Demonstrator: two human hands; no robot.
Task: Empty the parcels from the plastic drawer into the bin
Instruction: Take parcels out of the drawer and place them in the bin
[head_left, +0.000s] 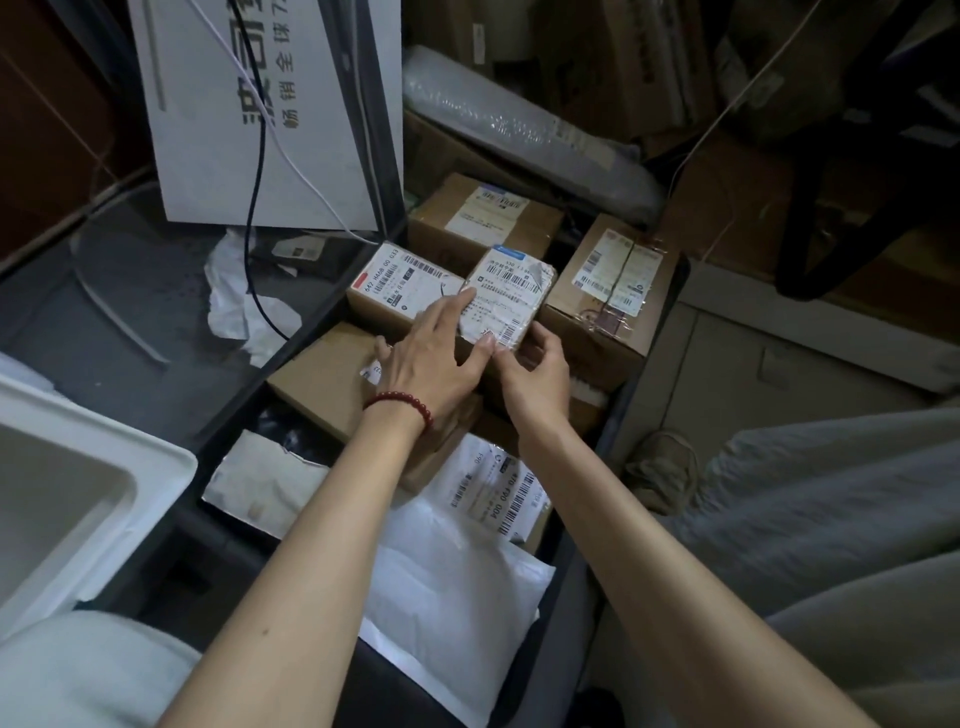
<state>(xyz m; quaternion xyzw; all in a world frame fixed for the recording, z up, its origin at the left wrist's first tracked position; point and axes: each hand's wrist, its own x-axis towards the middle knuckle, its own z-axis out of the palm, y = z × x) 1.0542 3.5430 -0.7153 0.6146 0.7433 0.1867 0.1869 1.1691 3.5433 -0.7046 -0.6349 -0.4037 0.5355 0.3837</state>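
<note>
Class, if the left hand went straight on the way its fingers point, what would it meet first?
The small labelled parcel: the left hand points up and right, its fingers lying on that label. Past it, probably the brown box at the back; depth is unclear.

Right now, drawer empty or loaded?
Loaded: boxes and white mailers lie in the drawer; left hand touches, right hand grips a small box.

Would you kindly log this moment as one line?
left hand flat on small parcel | right hand grips its edge | drawer: parcels inside
</note>
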